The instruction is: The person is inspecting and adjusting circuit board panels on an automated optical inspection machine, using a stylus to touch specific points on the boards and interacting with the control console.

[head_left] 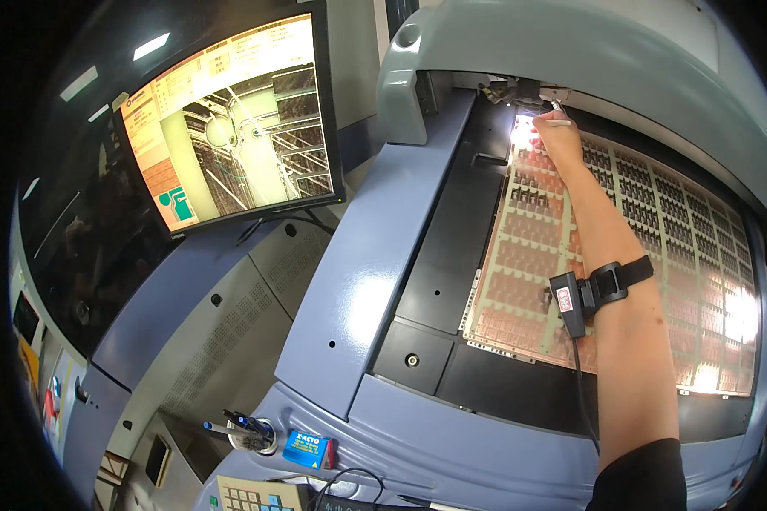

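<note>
My right hand (562, 143) reaches to the far edge of a large copper-coloured circuit board panel (520, 247) with rows of fine dark and coppery patterns. Its fingers are closed around a slim, pale pen-like tool (557, 123), whose exact kind I cannot make out. The working end is lost in the glare of a bright light on the panel's far left corner. My forearm lies across the panel. A black strapped device (590, 294) with a cable is on it. My left hand is not in view.
A monitor (239, 128) at the left shows a magnified view of traces. The grey-green machine gantry (588, 51) arches over the bed's far side. Near the front stand a pen cup (256, 439), a small blue box (307, 449) and a beige keypad (260, 496).
</note>
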Action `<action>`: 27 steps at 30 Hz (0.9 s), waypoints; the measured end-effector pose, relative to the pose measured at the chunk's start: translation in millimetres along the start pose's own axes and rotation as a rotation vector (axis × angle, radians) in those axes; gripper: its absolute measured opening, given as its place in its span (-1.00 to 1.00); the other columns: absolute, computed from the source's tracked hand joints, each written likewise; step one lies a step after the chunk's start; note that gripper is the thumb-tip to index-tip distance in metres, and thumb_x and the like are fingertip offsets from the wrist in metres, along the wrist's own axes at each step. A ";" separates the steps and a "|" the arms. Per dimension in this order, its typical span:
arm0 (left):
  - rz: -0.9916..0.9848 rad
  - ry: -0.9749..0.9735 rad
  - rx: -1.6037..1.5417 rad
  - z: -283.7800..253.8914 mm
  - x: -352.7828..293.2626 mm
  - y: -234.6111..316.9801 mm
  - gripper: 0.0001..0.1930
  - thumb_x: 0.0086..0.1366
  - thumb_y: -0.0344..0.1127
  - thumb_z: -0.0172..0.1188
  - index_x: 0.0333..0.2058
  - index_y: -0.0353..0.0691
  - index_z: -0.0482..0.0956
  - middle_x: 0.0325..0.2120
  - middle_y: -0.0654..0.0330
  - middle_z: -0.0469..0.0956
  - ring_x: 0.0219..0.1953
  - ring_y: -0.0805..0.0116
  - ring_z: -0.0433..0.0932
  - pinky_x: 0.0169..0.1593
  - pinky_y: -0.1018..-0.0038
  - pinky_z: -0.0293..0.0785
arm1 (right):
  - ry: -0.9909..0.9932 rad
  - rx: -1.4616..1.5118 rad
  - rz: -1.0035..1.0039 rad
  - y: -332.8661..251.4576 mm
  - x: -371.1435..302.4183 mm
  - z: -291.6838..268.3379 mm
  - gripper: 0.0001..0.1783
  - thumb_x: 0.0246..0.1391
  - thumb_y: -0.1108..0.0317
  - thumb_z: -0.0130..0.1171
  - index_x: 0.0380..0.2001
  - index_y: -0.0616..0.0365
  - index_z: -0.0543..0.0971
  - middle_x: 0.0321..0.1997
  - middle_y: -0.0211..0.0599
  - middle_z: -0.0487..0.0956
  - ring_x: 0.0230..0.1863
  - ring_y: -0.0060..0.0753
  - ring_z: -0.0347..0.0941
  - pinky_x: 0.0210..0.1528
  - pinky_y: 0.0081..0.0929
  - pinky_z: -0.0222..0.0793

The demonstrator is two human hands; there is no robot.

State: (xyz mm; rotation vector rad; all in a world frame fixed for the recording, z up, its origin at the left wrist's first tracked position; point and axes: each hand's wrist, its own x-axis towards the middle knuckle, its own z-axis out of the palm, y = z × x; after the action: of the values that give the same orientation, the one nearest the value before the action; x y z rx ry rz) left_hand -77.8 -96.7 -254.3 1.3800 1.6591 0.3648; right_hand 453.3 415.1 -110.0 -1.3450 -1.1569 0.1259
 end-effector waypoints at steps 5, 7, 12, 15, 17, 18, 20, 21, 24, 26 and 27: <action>-0.054 0.006 -0.077 2.3 0.0 -4.5 -0.64 0.33 -0.41 0.18 -0.66 -0.43 0.53 -0.79 0.15 0.51 -0.74 0.45 0.47 -0.63 0.46 0.37 | -0.023 -0.059 0.036 2.6 5.4 8.4 -0.71 -0.10 0.09 0.24 -0.47 0.10 0.55 -0.51 -0.37 0.64 -0.51 -0.47 0.55 -0.38 -0.42 0.42; -0.077 0.020 -0.103 3.7 -0.8 -4.9 -0.64 0.33 -0.40 0.18 -0.66 -0.43 0.54 -0.79 0.15 0.51 -0.74 0.45 0.47 -0.63 0.46 0.37 | -0.002 -0.067 0.044 -2.8 5.0 5.9 -0.71 -0.10 0.09 0.24 -0.47 0.10 0.55 -0.51 -0.37 0.63 -0.51 -0.47 0.55 -0.37 -0.42 0.42; -0.039 0.018 -0.068 1.6 2.2 -6.7 -0.65 0.33 -0.39 0.19 -0.65 -0.41 0.54 -0.78 0.14 0.53 -0.74 0.44 0.49 -0.63 0.46 0.38 | 0.044 -0.173 -0.087 7.1 9.5 8.7 -0.73 -0.07 0.13 0.26 -0.44 0.11 0.55 -0.48 -0.34 0.63 -0.50 -0.45 0.55 -0.40 -0.44 0.44; 0.148 0.068 0.108 4.4 2.3 -27.2 -0.64 0.33 -0.35 0.20 -0.65 -0.39 0.55 -0.77 0.13 0.54 -0.74 0.41 0.52 -0.63 0.47 0.39 | -0.037 0.074 -0.010 17.0 17.4 9.7 -0.75 -0.02 0.17 0.27 -0.43 0.13 0.55 -0.46 -0.33 0.62 -0.47 -0.44 0.55 -0.40 -0.44 0.46; 0.089 0.056 0.070 3.9 3.2 -28.1 -0.64 0.33 -0.33 0.20 -0.64 -0.39 0.56 -0.77 0.13 0.54 -0.74 0.41 0.53 -0.62 0.47 0.40 | -0.019 0.027 -0.056 20.9 19.1 7.8 -0.76 0.02 0.20 0.28 -0.42 0.15 0.54 -0.46 -0.31 0.60 -0.45 -0.45 0.53 -0.39 -0.41 0.49; 0.054 0.014 0.037 3.5 3.3 -25.7 -0.64 0.33 -0.31 0.20 -0.63 -0.38 0.57 -0.77 0.13 0.55 -0.73 0.41 0.55 -0.62 0.48 0.41 | 0.001 0.044 -0.040 25.7 20.7 9.2 -0.76 0.03 0.21 0.28 -0.42 0.17 0.54 -0.46 -0.31 0.60 -0.45 -0.47 0.53 -0.40 -0.44 0.50; 0.042 0.043 0.009 4.5 0.7 -25.9 -0.64 0.33 -0.30 0.21 -0.63 -0.38 0.57 -0.77 0.14 0.55 -0.73 0.42 0.56 -0.61 0.48 0.43 | -0.019 0.062 -0.002 19.6 13.6 10.8 -0.75 0.03 0.21 0.27 -0.40 0.19 0.55 -0.49 -0.30 0.61 -0.50 -0.48 0.53 -0.42 -0.47 0.50; 0.067 0.040 0.022 5.3 -0.2 -27.5 -0.64 0.33 -0.29 0.21 -0.63 -0.38 0.57 -0.77 0.14 0.55 -0.73 0.42 0.56 -0.61 0.48 0.43 | 0.008 0.079 -0.054 23.7 15.6 9.1 -0.76 0.03 0.22 0.25 -0.40 0.18 0.55 -0.51 -0.29 0.61 -0.52 -0.50 0.53 -0.43 -0.50 0.48; 0.102 0.046 0.050 5.2 -0.4 -28.6 -0.63 0.34 -0.27 0.20 -0.63 -0.37 0.57 -0.77 0.14 0.55 -0.73 0.41 0.56 -0.60 0.48 0.44 | -0.031 0.042 -0.122 29.9 22.7 2.1 -0.77 0.02 0.23 0.23 -0.41 0.18 0.55 -0.51 -0.28 0.60 -0.54 -0.54 0.51 -0.46 -0.52 0.44; 0.152 0.053 0.193 2.7 0.7 -23.0 -0.61 0.34 -0.26 0.20 -0.64 -0.37 0.57 -0.76 0.13 0.55 -0.73 0.40 0.55 -0.60 0.47 0.44 | -0.037 -0.008 -0.121 29.7 24.2 4.9 -0.78 0.01 0.23 0.22 -0.41 0.17 0.55 -0.54 -0.30 0.58 -0.56 -0.56 0.48 -0.49 -0.52 0.41; 0.150 0.055 0.195 3.0 -0.1 -23.5 -0.61 0.34 -0.26 0.20 -0.64 -0.37 0.57 -0.76 0.13 0.55 -0.73 0.40 0.55 -0.60 0.47 0.44 | -0.045 0.022 -0.112 28.9 24.1 3.5 -0.77 0.01 0.22 0.23 -0.41 0.17 0.54 -0.53 -0.32 0.58 -0.57 -0.56 0.46 -0.49 -0.52 0.41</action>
State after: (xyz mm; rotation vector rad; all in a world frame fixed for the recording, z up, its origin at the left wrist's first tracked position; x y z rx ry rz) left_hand -90.0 -105.4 -272.6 1.6584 1.6758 0.3366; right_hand 477.7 442.3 -119.9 -1.2603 -1.2626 0.0883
